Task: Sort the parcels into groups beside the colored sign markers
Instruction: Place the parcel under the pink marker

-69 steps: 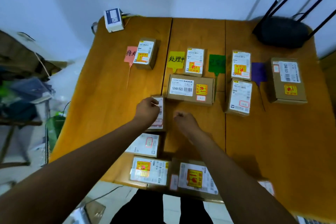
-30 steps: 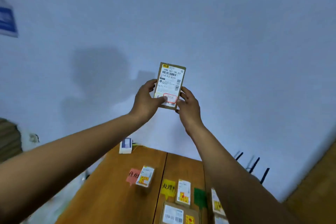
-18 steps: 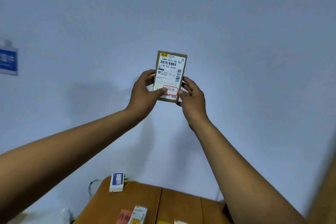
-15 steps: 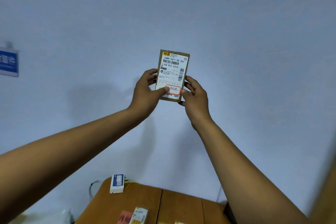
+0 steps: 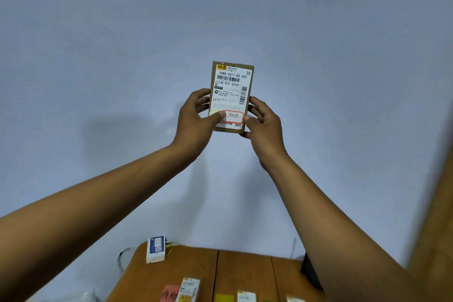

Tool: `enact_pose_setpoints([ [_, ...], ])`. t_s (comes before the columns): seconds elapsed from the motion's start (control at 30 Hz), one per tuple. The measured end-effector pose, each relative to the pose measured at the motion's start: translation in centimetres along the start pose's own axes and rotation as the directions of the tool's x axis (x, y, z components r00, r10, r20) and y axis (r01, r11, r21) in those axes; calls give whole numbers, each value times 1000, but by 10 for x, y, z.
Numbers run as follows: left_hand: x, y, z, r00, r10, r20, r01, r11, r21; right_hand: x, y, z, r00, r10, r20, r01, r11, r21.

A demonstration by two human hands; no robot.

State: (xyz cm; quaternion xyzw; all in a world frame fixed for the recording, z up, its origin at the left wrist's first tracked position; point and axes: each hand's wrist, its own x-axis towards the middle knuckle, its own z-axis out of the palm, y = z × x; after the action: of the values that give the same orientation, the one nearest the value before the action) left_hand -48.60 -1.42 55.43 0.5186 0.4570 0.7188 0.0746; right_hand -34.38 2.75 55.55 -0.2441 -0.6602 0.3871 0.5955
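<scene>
Both hands hold one small parcel up in front of the wall, high above the desk.

The parcel [image 5: 231, 95] stands upright in the air with its white label toward the camera, well apart from the desk [image 5: 245, 270] below. The left hand [image 5: 196, 117] grasps its left edge, and the thumb lies on the label just beside a red-framed sticker [image 5: 234, 116]. The right hand [image 5: 263, 125] grasps the lower right edge, so each grip is closed around the parcel. At the bottom of the view, a pink marker [image 5: 170, 293] lies on the desk with a second parcel [image 5: 190, 290] just beside it. A yellow marker [image 5: 224, 298] has a third parcel [image 5: 246, 296] beside it. A white and blue box [image 5: 156, 249] sits at the desk's far left corner.
</scene>
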Motion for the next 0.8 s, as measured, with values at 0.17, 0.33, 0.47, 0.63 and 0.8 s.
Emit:
enact_pose_setpoints([
  [0.17,1,2,6,1000,14,3,-14,1000,-1,3,2,-9,1000,-4,-8,4,1000,11],
  [0.33,-3,3,10,999,19,40,-20,1000,22,7,4,-17,1000,1,-27,-1,1000,-1],
  [0.47,-3,6,10,999,30,29,-31,999,28,9,1,-19,1000,-4,-26,4,1000,8],
  [0.63,0,6,14,999,35,38,-36,999,41,12,5,-20,1000,0,-29,1,1000,24],
  [0.8,-1,1,18,998,32,52,-35,998,60,10,8,-25,1000,4,-27,-3,1000,25],
])
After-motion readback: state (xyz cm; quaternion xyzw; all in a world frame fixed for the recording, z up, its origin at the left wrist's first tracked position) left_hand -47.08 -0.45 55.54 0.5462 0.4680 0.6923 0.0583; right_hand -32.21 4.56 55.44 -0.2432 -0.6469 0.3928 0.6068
